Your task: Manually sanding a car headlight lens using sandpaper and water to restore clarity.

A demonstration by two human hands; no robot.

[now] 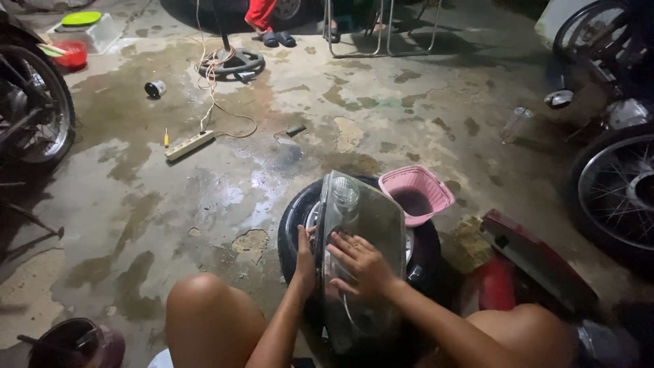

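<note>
The headlight lens [361,252], a clear curved cover, stands on edge on top of a small black tyre [426,262] lying flat on the wet concrete floor [136,204], between the person's knees. The left hand [304,255] clamps the lens's left rim, fingers wrapped around the edge in a closed grip; the right hand [364,264] lies flat on the face, fingers spread, grip wide and holding nothing. For good work, keep the left grip firm at the rim so the lens does not rock on the tyre, and press the right palm evenly, since the curved surface looks slippery and the light is poor. Just right of the lens lie a red panel [538,262] and, a little farther, a pink basket [417,194]; both crowd the right elbow. Left and near, a dark round container [71,344] sits by the knee. Beyond the lens lie a power strip [189,145], its cord [218,88], a small can [155,88], and a fan base [235,63]. Motorcycle wheels [34,112] flank the floor, and another person's sandalled feet [276,37] stand farthest off.
</note>
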